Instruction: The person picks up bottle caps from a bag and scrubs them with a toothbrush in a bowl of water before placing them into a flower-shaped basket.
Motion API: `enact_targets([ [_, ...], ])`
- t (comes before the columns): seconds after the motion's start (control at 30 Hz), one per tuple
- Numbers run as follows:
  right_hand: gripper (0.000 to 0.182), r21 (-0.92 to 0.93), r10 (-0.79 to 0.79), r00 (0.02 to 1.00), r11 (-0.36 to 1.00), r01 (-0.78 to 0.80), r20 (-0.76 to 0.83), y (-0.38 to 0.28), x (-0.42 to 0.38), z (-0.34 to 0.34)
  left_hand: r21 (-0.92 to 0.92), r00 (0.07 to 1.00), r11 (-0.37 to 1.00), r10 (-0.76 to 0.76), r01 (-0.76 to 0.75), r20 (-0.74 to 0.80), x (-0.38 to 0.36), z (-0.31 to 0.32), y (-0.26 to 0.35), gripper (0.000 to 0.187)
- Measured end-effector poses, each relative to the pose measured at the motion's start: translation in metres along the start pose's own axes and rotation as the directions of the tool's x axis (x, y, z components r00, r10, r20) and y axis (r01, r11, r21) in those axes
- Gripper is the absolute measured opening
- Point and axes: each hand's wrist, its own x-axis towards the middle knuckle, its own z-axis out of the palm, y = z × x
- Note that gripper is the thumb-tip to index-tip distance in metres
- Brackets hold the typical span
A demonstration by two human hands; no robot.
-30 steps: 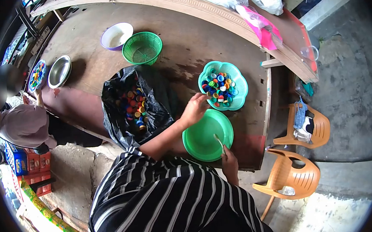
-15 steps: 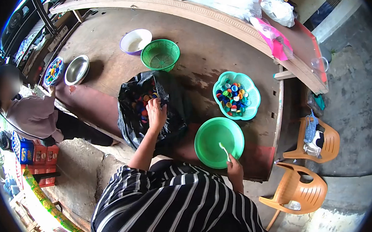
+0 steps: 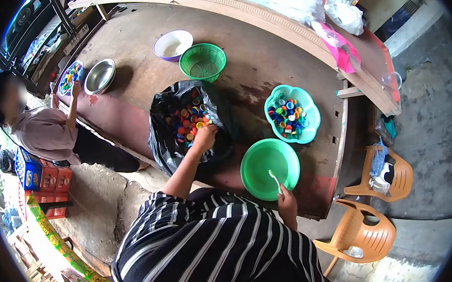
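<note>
My left hand (image 3: 204, 138) reaches into a black plastic bag (image 3: 160, 137) of colourful plastic bottle caps (image 3: 185, 124). Its fingers are bent together at a yellow cap (image 3: 200, 125) near the bag's right side; the fingertips are partly hidden. In my right hand (image 3: 288, 205) is a pale toothbrush (image 3: 275, 178), its head pointing up over a green basin (image 3: 246, 166) that seems to hold water. Just behind the basin, a turquoise plastic basket (image 3: 312, 115) contains more caps in mixed colours.
Behind the bag stand a green basket (image 3: 221, 62) and a white-purple bowl (image 3: 188, 39). At left, a person (image 3: 41, 125) reaches to a tub of caps (image 3: 71, 78) beside a metal bowl (image 3: 111, 75). A wooden ledge (image 3: 259, 14) borders the table; orange chairs (image 3: 366, 233) stand right.
My left hand has moved right and slightly down within the bag, uncovering more caps. The toothbrush stays in my right hand over the basin. The view has shifted a little.
</note>
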Motion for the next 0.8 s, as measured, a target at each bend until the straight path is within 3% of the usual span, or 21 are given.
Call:
enact_targets([
  [0.13,0.038,-0.009,-0.053,0.998,0.999,0.053,-0.027,0.009,-0.001,0.005,0.006,0.976,0.999,-0.048,0.05,-0.211,0.004,-0.019,-0.043,0.015],
  [0.2,0.038,-0.024,-0.063,0.997,0.998,0.062,-0.036,0.006,-0.001,0.004,0.188,0.97,0.974,-0.085,0.13,-0.229,-0.003,-0.021,-0.061,0.019],
  [0.33,0.038,-0.052,-0.064,0.998,0.997,0.063,-0.023,0.003,-0.001,0.002,-0.04,0.922,0.965,-0.259,0.259,-0.287,-0.013,-0.012,-0.07,0.032],
  [0.4,0.038,-0.043,-0.062,0.998,0.997,0.06,-0.032,0.004,0.0,0.002,-0.026,0.907,0.966,-0.249,0.255,-0.339,-0.016,-0.009,-0.061,0.045],
  [0.5,0.038,-0.089,-0.041,0.999,0.995,0.041,0.007,0.005,0.003,0.001,-0.008,0.89,0.974,-0.209,0.225,-0.405,-0.017,-0.001,-0.056,0.048],
  [0.57,0.038,-0.094,-0.042,0.999,0.995,0.042,0.005,0.007,0.003,0.004,-0.059,0.858,0.964,-0.259,0.26,-0.445,-0.015,0.004,-0.059,0.054],
  [0.7,0.038,-0.101,-0.022,1.0,0.995,0.024,0.021,-0.002,0.002,0.001,-0.12,0.83,0.946,-0.322,0.301,-0.455,-0.016,-0.006,-0.039,0.052],
  [0.8,0.039,-0.086,-0.055,0.998,0.995,0.055,0.004,-0.002,-0.001,0.004,0.094,0.879,0.921,-0.326,0.379,-0.348,-0.004,0.0,-0.023,0.043],
])
